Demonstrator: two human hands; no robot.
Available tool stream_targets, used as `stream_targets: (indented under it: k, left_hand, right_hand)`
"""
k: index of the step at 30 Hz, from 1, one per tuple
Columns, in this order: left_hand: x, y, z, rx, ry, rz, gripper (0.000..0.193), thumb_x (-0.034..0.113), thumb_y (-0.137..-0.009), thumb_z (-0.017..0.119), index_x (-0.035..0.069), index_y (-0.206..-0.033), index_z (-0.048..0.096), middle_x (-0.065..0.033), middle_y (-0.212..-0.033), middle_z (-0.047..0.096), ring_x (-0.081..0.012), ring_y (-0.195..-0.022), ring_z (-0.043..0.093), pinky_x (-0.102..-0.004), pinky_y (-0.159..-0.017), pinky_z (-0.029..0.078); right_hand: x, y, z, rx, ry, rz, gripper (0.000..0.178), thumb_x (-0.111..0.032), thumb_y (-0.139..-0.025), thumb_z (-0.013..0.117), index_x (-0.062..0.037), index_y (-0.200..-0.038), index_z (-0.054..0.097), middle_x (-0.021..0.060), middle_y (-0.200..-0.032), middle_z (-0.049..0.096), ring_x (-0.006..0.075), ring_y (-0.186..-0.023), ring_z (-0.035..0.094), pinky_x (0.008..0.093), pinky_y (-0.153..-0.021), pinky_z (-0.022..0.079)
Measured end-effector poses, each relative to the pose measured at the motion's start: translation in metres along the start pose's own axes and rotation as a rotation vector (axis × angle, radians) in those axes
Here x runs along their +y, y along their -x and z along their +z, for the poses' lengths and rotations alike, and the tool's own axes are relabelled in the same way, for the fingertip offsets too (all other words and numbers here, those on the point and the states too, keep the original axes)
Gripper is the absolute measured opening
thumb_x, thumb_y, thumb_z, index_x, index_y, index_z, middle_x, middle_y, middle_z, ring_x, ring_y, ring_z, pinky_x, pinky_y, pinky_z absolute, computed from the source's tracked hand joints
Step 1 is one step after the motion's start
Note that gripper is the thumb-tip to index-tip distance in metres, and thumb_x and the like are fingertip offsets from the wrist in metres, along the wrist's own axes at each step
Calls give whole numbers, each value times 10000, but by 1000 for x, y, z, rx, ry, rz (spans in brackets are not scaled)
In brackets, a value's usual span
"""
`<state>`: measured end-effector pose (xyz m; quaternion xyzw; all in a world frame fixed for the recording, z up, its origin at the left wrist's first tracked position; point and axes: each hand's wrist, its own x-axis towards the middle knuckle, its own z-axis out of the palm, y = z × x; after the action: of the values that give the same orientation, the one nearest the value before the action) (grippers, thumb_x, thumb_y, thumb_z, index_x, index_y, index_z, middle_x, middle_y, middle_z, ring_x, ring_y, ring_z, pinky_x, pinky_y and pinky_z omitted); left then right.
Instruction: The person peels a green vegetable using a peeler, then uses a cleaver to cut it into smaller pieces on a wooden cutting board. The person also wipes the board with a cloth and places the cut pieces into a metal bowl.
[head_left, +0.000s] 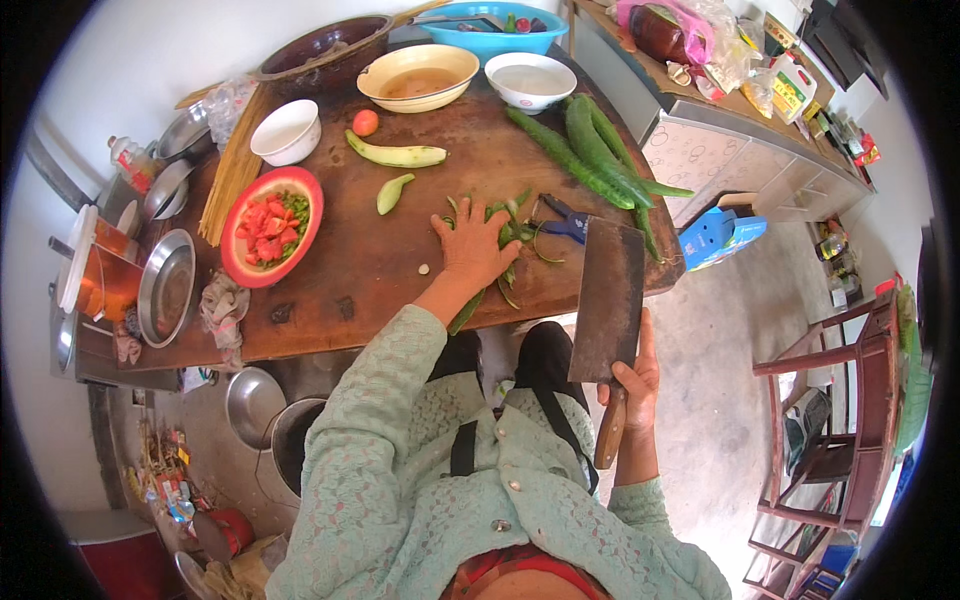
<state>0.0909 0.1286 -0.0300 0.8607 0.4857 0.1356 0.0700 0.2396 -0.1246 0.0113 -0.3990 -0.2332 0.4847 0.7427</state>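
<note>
My right hand (638, 385) grips the wooden handle of a cleaver (608, 295), its broad dark blade pointing up beside the table's front edge. My left hand (472, 248) rests on the wooden table with fingers spread over green vegetable peels (515, 215), which poke out around it. Just right of the peels lies a blue-handled tool (565, 218), partly behind the blade. Beyond my left hand are a peeled pale-green cucumber (395, 152), a short peeled piece (394, 194) and a tomato (366, 123). Several long green cucumbers (580, 155) lie at the table's right.
A red-rimmed plate (313, 225) holds chopped tomato and green pieces at left. White bowls (287, 133), a cream basin (418, 60) and a blue basin (480, 38) stand farther back. Metal basins (168, 290) line the left side. A wooden chair (850, 400) stands at right.
</note>
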Motion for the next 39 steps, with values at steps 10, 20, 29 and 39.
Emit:
stream_targets:
  k: [10,20,29,39]
  left_hand:
    - [-31,18,-13,129,7,-6,337,314,-784,700,177,-1082,624,-102,-1180,526,-304,-1182,463,-569,-907,362]
    - [-40,19,5,368,55,19,216,43,-758,622,135,-953,602,-110,-977,511,-322,-906,575,-493,-702,493]
    - [-73,-2,-2,413,578,-261,186,-35,-734,652,75,-884,651,-120,-900,573,-277,-715,592,-431,-632,482]
    - [-100,-1,-71,388,1664,-594,132,-42,-833,567,55,-907,620,-83,-774,638,-134,-527,542,-269,-402,400]
  right_hand:
    - [16,-24,3,-82,-37,64,863,51,-797,518,-96,-1538,100,192,-1330,489,174,-537,577,246,-427,488]
    - [48,-91,35,-165,-11,66,857,-26,-810,587,-106,-1536,138,142,-1338,496,143,-598,558,226,-434,429]
    - [65,-125,38,-271,-40,134,855,42,-835,548,-148,-1542,106,144,-1360,476,178,-535,573,253,-444,483]
    - [71,-127,38,-223,15,106,844,16,-835,548,-147,-1542,116,151,-1239,553,174,-497,532,266,-435,442]
